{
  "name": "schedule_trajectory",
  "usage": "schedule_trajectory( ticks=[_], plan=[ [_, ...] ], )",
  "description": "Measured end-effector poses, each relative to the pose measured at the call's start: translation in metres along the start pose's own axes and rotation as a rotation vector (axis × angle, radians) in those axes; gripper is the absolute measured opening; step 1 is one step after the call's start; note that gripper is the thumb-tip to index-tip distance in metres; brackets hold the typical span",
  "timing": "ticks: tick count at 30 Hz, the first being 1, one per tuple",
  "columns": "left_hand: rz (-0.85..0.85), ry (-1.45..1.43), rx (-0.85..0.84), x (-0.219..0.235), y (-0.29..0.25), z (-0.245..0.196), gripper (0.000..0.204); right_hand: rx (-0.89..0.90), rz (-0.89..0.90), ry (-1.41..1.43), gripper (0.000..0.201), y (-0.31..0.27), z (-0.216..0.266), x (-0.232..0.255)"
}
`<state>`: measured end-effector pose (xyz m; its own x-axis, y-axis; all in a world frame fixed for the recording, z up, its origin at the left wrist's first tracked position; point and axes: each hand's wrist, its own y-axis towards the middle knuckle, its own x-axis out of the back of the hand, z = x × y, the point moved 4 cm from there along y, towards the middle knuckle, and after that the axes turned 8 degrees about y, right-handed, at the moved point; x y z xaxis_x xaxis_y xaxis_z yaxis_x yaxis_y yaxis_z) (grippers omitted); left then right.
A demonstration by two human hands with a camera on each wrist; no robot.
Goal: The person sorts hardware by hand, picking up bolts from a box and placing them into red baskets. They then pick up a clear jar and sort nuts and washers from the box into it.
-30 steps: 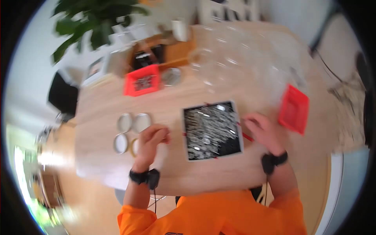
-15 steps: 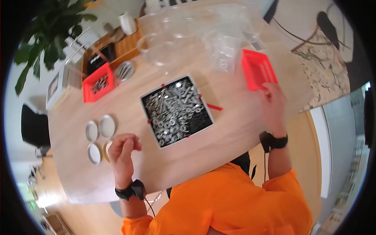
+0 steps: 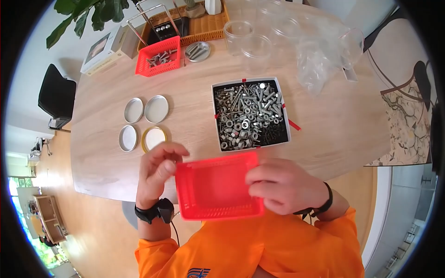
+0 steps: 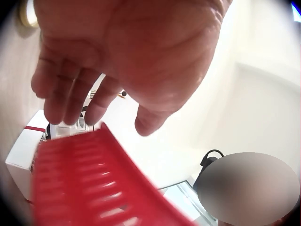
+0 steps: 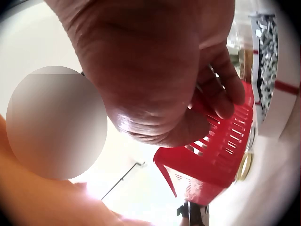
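Note:
An empty red plastic basket (image 3: 215, 187) with slotted walls is held up in front of the orange shirt, close to the table's front edge. My right hand (image 3: 287, 185) grips its right wall, thumb on one side and fingers on the other, as the right wrist view shows. At the basket's left end is my left hand (image 3: 157, 172), its fingers loosely bent. In the left wrist view, that hand's fingertips (image 4: 96, 115) hover right by the basket's rim. Beyond the basket lies a shallow white-walled box (image 3: 287, 125) full of bolts, screws and nuts.
Four round lids or shallow tins (image 3: 156, 109) lie at left. A second red basket (image 3: 144, 69) with bolts and a round tin (image 3: 207, 47) of bolts stand farther back. Clear plastic cups (image 3: 256, 48) and a plastic bag (image 3: 311, 69) are at the back right, a red strip (image 3: 295, 125) beside the box.
My right hand has taken the red basket from the table's right side and brought it left and toward the body. My left hand is now beside the basket's left end. The head view has turned.

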<state>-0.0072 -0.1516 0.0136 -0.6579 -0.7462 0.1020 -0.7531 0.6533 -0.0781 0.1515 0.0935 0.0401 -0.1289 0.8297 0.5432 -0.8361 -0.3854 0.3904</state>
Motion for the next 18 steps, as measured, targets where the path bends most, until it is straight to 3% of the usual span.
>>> schedule_trajectory(
  ticks=[2, 3, 8, 10, 11, 13, 16, 18],
  plan=[
    [0.177, 0.117, 0.077, 0.007, -0.013, 0.001, 0.02, 0.072, 0.069, 0.046, 0.022, 0.015, 0.001, -0.018],
    [0.205, 0.215, 0.197, 0.005, -0.018, -0.003, 0.012, 0.093, 0.062, 0.071, 0.021, 0.019, -0.001, -0.025],
    [0.232, 0.391, 0.196, 0.015, -0.036, -0.003, 0.004, 0.173, 0.057, 0.13, 0.018, 0.033, -0.01, -0.051],
    [0.215, 0.437, 0.222, 0.018, -0.041, -0.005, 0.005, 0.11, 0.08, 0.136, 0.017, 0.035, -0.013, -0.053],
    [0.156, 0.442, 0.225, 0.023, -0.044, -0.003, 0.004, 0.08, 0.093, 0.138, 0.017, 0.036, -0.015, -0.053],
    [0.037, 0.453, 0.226, 0.034, -0.047, 0.006, 0.004, 0.075, -0.086, 0.095, 0.017, 0.032, -0.02, -0.029],
    [-0.282, 0.229, 0.293, 0.047, -0.04, 0.016, 0.006, -0.031, -0.352, -0.04, 0.023, 0.007, -0.034, 0.026],
    [-0.357, 0.215, 0.253, 0.047, -0.027, 0.025, 0.01, -0.13, -0.533, -0.05, 0.024, -0.017, -0.041, 0.051]
  ],
)
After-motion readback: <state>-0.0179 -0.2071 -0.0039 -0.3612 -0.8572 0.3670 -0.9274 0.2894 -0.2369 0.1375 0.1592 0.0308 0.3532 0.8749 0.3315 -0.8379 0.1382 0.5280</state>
